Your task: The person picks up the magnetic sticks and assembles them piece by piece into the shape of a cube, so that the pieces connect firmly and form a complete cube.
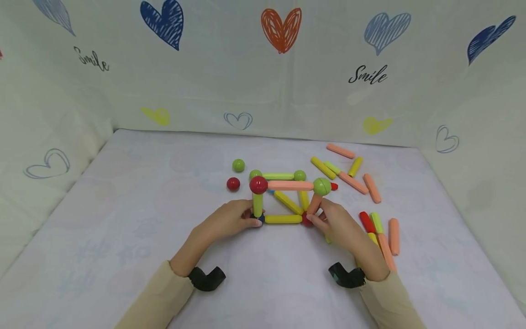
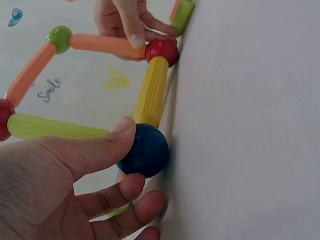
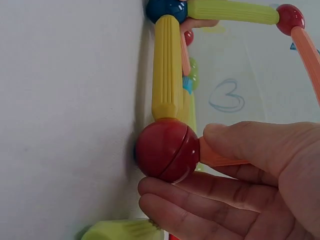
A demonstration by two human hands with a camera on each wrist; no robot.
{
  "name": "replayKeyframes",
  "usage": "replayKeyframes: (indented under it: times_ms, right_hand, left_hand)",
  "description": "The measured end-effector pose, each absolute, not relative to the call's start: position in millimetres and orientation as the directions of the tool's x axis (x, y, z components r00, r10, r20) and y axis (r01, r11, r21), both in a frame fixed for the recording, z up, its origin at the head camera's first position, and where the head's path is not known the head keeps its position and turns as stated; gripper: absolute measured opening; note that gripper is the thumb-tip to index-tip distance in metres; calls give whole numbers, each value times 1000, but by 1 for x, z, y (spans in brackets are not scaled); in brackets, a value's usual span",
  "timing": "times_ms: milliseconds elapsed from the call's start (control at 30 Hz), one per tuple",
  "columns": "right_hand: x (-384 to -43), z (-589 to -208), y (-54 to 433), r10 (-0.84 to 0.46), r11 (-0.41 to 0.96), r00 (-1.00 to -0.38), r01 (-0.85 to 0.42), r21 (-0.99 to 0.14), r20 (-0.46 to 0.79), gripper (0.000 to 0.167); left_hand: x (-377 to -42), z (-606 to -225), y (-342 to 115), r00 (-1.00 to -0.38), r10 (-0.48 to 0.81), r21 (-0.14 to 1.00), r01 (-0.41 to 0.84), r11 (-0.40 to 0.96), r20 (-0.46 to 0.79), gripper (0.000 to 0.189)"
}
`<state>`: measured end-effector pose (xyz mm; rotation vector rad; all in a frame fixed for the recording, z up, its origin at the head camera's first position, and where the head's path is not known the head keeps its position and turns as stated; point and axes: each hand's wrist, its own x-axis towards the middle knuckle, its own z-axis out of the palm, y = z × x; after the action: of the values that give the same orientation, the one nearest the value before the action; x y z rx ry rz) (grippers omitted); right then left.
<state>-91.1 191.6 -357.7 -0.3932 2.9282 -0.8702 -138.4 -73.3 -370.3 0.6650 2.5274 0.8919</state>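
A frame of ball-and-stick building toy pieces stands on the table between both hands. My left hand [image 1: 232,217] pinches the dark blue ball [image 2: 145,151] at its lower left corner, thumb on top. My right hand [image 1: 339,224] grips the upright orange stick [image 1: 314,204] just above the lower red ball [image 3: 167,152], with fingers under that ball. One yellow stick [image 1: 283,219] joins the two lower balls. A lime stick [image 1: 257,205] rises to the upper red ball [image 1: 258,185], and an orange crossbar [image 1: 291,185] runs to a green ball [image 1: 322,186].
Behind the frame, a lime stick [image 1: 278,176] links two green balls. A loose green ball [image 1: 238,165] and a loose red ball [image 1: 233,184] lie to the left. Several loose sticks [image 1: 372,188] are scattered at right, some beside the right forearm. A white cloth with hearts hangs behind.
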Motion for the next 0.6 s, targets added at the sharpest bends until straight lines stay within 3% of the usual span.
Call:
replayKeyframes:
  times_ms: [367,600]
  right_hand:
    - [-125,-353,183,-166,825,-980,-77,-560,-110,18]
    - [-127,-355,181,-160,813,-981,-70,-578,-105,20]
  left_hand:
    - [-165,-367,-71,-865,480,689,259,677,-146,28]
    - [-168,-338,-76,-885,464,794,303,527,30,49]
